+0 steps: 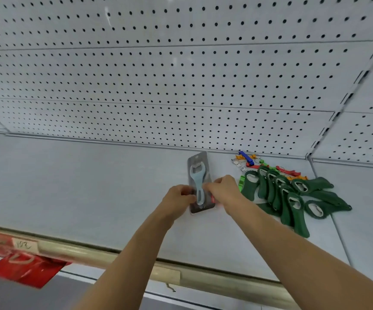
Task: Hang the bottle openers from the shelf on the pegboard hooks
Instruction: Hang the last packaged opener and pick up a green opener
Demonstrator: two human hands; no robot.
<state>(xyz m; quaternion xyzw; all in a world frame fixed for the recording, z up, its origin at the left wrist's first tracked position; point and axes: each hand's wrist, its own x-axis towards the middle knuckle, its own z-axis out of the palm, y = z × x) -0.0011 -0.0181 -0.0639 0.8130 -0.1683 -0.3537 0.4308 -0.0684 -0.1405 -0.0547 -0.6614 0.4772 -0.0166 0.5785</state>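
Spanning the back, white pegboard (181, 74) above grey shelf (69, 186) | green bottle openers (292, 195) piled toward shelf's right end, small coloured openers (251, 161) behind at back edge | carded blue opener (198, 182) mid-shelf, flat | left hand (179, 198) and right hand (224, 190) fingers pinched on its card's sides

- A carded bottle opener (199, 182) lies on the shelf (91, 186), lengthwise toward the pegboard (181, 86) that rises behind the shelf.
- The left hand (179, 198) touches its left edge, the right hand (223, 190) its right edge.
- A pile of bottle openers (292, 195) lies just right of the right hand.
- Behind that pile, near the pegboard's foot, lie small keyring openers (250, 161).
- A label strip (69, 249) runs along the shelf's front edge.
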